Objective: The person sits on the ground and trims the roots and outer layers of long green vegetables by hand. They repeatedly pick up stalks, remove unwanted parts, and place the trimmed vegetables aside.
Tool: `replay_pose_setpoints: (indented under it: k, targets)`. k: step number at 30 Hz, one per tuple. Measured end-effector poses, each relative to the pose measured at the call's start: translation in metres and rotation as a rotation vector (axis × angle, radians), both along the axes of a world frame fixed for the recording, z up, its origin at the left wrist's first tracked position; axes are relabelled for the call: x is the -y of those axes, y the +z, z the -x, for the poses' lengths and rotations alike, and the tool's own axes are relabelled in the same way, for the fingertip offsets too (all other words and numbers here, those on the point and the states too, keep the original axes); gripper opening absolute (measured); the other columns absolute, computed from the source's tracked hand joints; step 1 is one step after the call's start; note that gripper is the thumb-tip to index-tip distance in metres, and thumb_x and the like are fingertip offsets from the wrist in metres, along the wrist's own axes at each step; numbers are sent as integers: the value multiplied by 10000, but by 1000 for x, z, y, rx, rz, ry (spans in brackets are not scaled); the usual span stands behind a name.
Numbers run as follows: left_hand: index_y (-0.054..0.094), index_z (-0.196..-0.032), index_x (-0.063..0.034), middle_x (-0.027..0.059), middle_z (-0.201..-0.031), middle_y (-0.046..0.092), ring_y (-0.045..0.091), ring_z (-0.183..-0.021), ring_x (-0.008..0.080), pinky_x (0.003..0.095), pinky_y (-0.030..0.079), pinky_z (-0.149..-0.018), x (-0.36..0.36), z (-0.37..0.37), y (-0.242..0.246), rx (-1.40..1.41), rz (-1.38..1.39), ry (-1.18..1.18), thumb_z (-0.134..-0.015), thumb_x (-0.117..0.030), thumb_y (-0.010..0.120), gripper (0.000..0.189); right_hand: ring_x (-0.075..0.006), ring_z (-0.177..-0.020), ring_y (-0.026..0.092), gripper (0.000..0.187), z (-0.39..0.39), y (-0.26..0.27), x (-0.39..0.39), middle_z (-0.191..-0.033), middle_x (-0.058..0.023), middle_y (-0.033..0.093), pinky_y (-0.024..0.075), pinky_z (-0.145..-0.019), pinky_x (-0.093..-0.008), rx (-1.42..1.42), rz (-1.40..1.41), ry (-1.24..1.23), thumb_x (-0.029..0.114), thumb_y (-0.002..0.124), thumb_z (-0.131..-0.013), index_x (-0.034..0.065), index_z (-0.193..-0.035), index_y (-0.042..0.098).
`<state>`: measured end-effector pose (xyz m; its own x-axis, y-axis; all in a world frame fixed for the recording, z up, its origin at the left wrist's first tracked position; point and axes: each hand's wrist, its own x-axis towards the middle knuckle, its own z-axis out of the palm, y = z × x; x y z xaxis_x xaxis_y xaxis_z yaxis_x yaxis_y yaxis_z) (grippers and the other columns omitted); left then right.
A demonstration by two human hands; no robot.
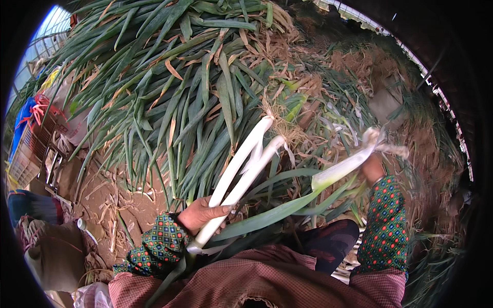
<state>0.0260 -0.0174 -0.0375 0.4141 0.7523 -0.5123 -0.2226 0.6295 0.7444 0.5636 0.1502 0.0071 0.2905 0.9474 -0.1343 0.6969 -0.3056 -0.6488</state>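
My left hand [204,215], at the lower middle, grips two white-stalked green onions [250,165]. Their shaggy roots point up and away, and their lower ends lie by my lap. At the right, my right hand [373,169] is blurred and partly hidden behind a pale, peeled-back onion sheath [346,165]. Its fingers seem to be at the sheath's top end, but the grip is not clear. From the sheath a long green leaf [273,215] runs back towards my left hand. A large heap of green onions [185,88] lies in front of me, with leaves towards the left.
Loose leaves and peelings [339,84] cover the ground ahead and to the right. Left stand a plastic crate [29,158] with red ties and pale sacks. A bottle [90,227] lies on the bare soil [142,208]. Another person's clothed leg seems to show at far left.
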Motion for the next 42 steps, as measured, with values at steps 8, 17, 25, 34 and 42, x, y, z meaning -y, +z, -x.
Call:
replay_pose_setpoints:
  k: [8, 17, 25, 34, 42]
  targets:
    - [529, -1140, -46, 69, -825, 646, 655, -672, 174, 309, 560, -558, -7, -3, 4, 29, -98, 87, -867, -204, 724, 371, -241, -788, 695, 410, 159, -2, -3, -1073, -159, 674, 576, -701, -381, 47, 744, 795, 134, 562, -891, -74, -1242, 526]
    - [539, -1154, 1, 58, -816, 645, 617, -651, 117, 262, 521, -548, -3, -14, 3, -21, -219, 78, -845, -192, 753, 422, -143, -682, 586, 575, 167, 60, -63, -932, -99, 614, 463, -601, -255, -503, -302, 303, 121, 698, -844, -50, -1328, 438]
    - [533, -1148, 3, 60, -817, 649, 615, -660, 120, 253, 505, -582, -2, -24, -11, 12, -191, -16, -860, -153, 733, 384, -84, -490, 465, 212, 271, 8, 47, -654, -25, 566, 333, -423, -228, -1080, 287, 481, 208, 657, -922, 7, -964, 606]
    - [537, -1185, -21, 41, -869, 640, 626, -663, 121, 262, 539, -564, 4, -4, -8, -62, -76, -83, -847, -234, 753, 455, -188, -497, 538, 271, 66, -34, -30, -640, -82, 607, 446, -491, -313, -65, -230, -50, 199, 627, -886, -11, -1058, 624]
    - [556, -1119, -40, 23, -819, 629, 598, -642, 98, 236, 500, -572, -18, -45, 7, -57, -141, -150, -867, -246, 732, 370, -317, -1368, 332, 823, 209, 35, 74, -1457, -133, 385, 174, -1144, -501, 747, -550, 744, 362, 730, -758, 82, -1442, 367]
